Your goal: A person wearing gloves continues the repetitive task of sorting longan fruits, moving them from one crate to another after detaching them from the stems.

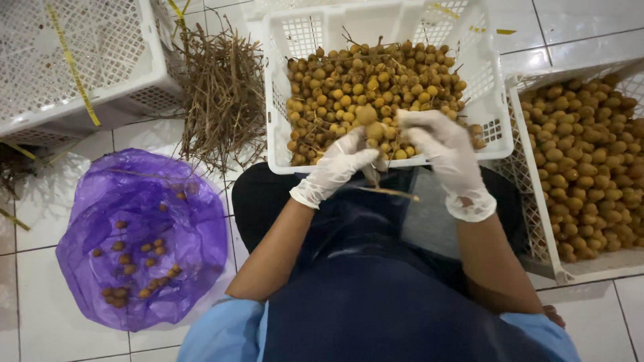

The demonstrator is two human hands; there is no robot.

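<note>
Head view, looking down at our lap. We sit on a white tiled floor (47, 322) with a white plastic crate (282, 100) against our knees, filled with small tan round fruit on twiggy stems, longan-like (376, 80).

Left hand (339, 167), in a white glove: grip closed around the lower part of a small fruit cluster (369, 127) at the crate's near rim; a bare stem (389, 193) pokes out below the hand toward our dark apron (376, 295).

Right hand (446, 151), also gloved: fingers curled narrow onto the top of the same cluster, apparently pinching a single fruit. We cannot tell whether that fruit is already free of its stem.

Surroundings: a second white crate (537, 221) to our right holds loose fruit without stems (590, 161). A pile of stripped dry twigs (221, 94) lies on the floor at upper left, beside an overturned white crate (80, 60). A purple plastic bag (134, 234) is spread on the floor to our left with a few scattered fruit (127, 268) on it.

Judgement: the step in hand looks like plucking fruit off the cluster. The next move calls for a steady hold on the stem with the left hand while the right twists one fruit loose without crushing its thin skin.
</note>
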